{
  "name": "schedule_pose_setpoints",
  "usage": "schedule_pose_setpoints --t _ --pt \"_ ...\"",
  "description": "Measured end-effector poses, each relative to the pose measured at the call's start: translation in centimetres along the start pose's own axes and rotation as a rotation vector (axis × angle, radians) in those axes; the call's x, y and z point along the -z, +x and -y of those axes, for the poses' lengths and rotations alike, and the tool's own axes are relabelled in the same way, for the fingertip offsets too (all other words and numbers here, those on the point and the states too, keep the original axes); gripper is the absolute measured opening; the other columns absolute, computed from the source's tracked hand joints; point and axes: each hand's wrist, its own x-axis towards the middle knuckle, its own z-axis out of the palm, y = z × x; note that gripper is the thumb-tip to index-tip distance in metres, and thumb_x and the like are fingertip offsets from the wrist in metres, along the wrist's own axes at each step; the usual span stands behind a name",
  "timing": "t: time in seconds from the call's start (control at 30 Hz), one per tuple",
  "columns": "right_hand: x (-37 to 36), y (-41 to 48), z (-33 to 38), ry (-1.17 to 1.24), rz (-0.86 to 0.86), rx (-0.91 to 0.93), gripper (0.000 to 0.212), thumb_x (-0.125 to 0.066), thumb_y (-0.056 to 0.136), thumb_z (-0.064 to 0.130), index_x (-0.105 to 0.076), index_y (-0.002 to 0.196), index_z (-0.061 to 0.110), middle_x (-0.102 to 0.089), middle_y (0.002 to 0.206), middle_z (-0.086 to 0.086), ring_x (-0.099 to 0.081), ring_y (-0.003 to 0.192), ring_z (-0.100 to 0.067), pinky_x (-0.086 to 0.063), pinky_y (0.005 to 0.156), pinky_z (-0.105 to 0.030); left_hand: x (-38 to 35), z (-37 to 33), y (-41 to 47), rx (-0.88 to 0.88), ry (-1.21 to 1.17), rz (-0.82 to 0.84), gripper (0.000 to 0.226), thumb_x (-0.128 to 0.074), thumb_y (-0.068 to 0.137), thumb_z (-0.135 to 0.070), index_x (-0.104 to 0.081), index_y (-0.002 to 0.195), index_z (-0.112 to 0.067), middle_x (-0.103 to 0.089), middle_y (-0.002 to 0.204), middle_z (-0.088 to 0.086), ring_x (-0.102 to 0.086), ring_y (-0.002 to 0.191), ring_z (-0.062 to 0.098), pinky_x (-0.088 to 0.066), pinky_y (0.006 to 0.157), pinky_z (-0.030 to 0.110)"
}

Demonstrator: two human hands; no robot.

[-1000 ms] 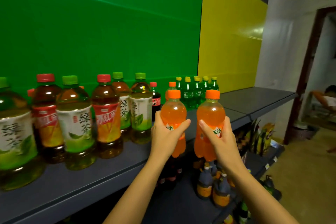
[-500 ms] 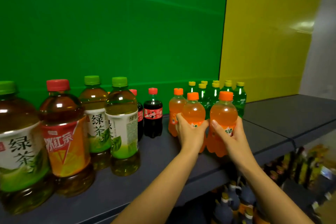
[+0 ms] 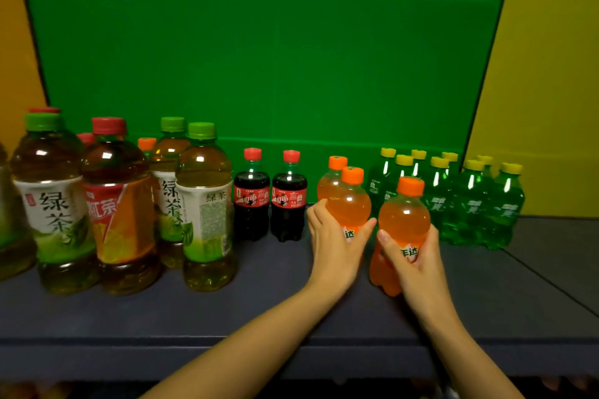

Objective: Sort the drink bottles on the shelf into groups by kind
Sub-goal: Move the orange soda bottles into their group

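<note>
Now the left hand (image 3: 334, 246) clamps its fingers on the left bottle (image 3: 351, 204), the right hand (image 3: 418, 266) on the right bottle (image 3: 403, 217), both orange, at the shelf (image 3: 259, 301) beside green sodas (image 3: 470, 204); a careless set-down could topple those.

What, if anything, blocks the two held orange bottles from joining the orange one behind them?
Nothing visible: the left hand holds its orange bottle right before the rear orange bottle; cola bottles and green bottles only flank them.
</note>
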Motion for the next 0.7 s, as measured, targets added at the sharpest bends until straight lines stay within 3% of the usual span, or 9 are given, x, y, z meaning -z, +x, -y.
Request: schedule_pose_setpoints --t 0.1,0.17,0.37,0.53,0.63,0.7 --pt "-0.2 0.4 -0.3 -0.030 0.009 0.032 0.076 -0.069 0.075 0.033 -0.027 0.137 0.016 -0.043 0.128 -0.001 -0.047 0.116 -0.015 -0.040 0.095 -0.031 0.1 0.0 -0.2 -0.087 0.248 -0.073 0.091 -0.035 0.071 -0.069 -0.026 0.135 -0.005 -0.037 0.130 0.008 -0.037 0.124 0.020 -0.032 0.104 0.030" --pt "-0.4 0.7 -0.3 -0.054 0.026 0.067 0.078 -0.070 0.078 0.020 -0.020 0.138 0.014 -0.040 0.126 0.000 -0.045 0.114 -0.016 -0.039 0.093 -0.029 0.2 -0.1 -0.3 -0.074 0.326 -0.058 0.093 -0.032 0.073 -0.071 -0.021 0.138 -0.006 -0.037 0.131 0.007 -0.038 0.124 0.020 -0.034 0.102 0.031" --pt "-0.6 1.1 -0.9 -0.079 0.051 0.061 0.080 -0.070 0.078 0.022 -0.019 0.139 0.013 -0.041 0.130 -0.007 -0.047 0.117 -0.025 -0.043 0.095 -0.038 0.2 0.0 -0.2 -0.043 0.391 -0.036 0.083 -0.038 0.080 -0.061 -0.020 0.141 -0.008 -0.040 0.131 0.006 -0.040 0.124 0.021 -0.039 0.100 0.034" --pt "-0.3 0.5 0.1 -0.173 0.035 0.073 0.096 -0.070 0.077 0.031 -0.008 0.147 0.012 -0.019 0.151 -0.011 -0.023 0.139 -0.027 -0.025 0.111 -0.041 2.6 -0.5 -1.6 -0.087 0.407 0.007 0.066 -0.050 0.087 -0.050 -0.026 0.138 -0.016 -0.036 0.133 0.001 -0.038 0.124 0.016 -0.039 0.098 0.033" --pt "-0.2 -0.5 0.9 -0.226 -0.043 0.200 0.101 -0.064 0.078 0.043 0.003 0.148 0.014 0.001 0.157 -0.002 -0.003 0.141 -0.009 -0.011 0.113 -0.027 5.9 -1.1 -3.6 -0.263 0.436 -0.088 0.045 -0.048 0.089 -0.046 -0.045 0.123 -0.017 -0.049 0.119 -0.004 -0.047 0.110 0.010 -0.045 0.086 0.029" --pt "-0.5 -1.2 1.5 -0.257 -0.089 0.362 0.090 -0.055 0.079 0.042 -0.006 0.148 0.011 -0.002 0.157 0.000 -0.003 0.139 -0.004 -0.008 0.112 -0.016 8.6 -1.0 -4.7 -0.378 0.447 -0.226 0.029 -0.049 0.088 -0.037 -0.057 0.104 -0.013 -0.057 0.101 -0.003 -0.052 0.096 0.010 -0.045 0.078 0.026"
